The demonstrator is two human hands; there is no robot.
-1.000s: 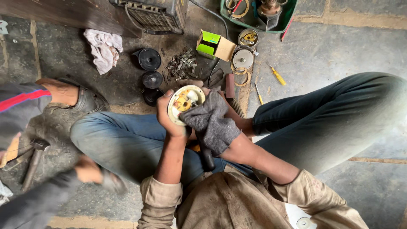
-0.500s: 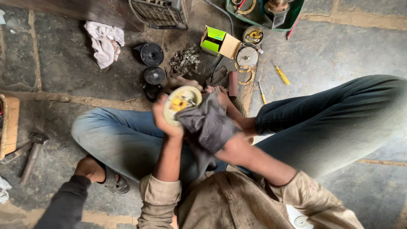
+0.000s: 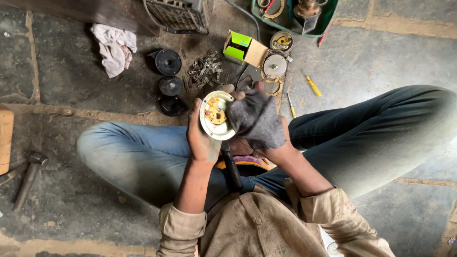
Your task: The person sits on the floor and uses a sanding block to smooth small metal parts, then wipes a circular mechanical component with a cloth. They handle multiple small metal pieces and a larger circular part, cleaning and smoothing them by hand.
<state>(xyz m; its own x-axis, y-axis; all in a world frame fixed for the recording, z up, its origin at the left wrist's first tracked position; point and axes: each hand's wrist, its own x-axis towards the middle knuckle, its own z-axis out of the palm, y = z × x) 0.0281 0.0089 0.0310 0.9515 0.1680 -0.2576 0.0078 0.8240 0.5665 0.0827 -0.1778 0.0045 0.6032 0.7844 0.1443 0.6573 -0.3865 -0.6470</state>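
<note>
A stone floor point(image 3: 390, 62) of grey slabs fills the view, and a person sits cross-legged on it in jeans point(image 3: 138, 157) and a tan shirt point(image 3: 266, 223). At the top edge stand a metal grille housing point(image 3: 178, 14) and a green tray point(image 3: 304, 19) of parts. A white rag point(image 3: 114, 47) lies crumpled to the left, near three black round caps point(image 3: 169, 62) set in a row. A small green and brown carton point(image 3: 245, 47) lies open beside a flat metal disc point(image 3: 275, 65), with a heap of small metal bits point(image 3: 204, 71) between carton and caps. A hammer point(image 3: 28, 176) rests at the far left, and a yellow screwdriver point(image 3: 312, 84) lies right of the disc. Above the lap, the left hand point(image 3: 202, 138) grips a round cream plate point(image 3: 214, 116) with brass fittings by its rim, fingers curled around the edge and thumb behind. The right hand point(image 3: 281, 147) presses a dark grey cloth point(image 3: 254, 119) against the plate's right side, fingers bunched closed in the fabric, their tips just showing above it.
</note>
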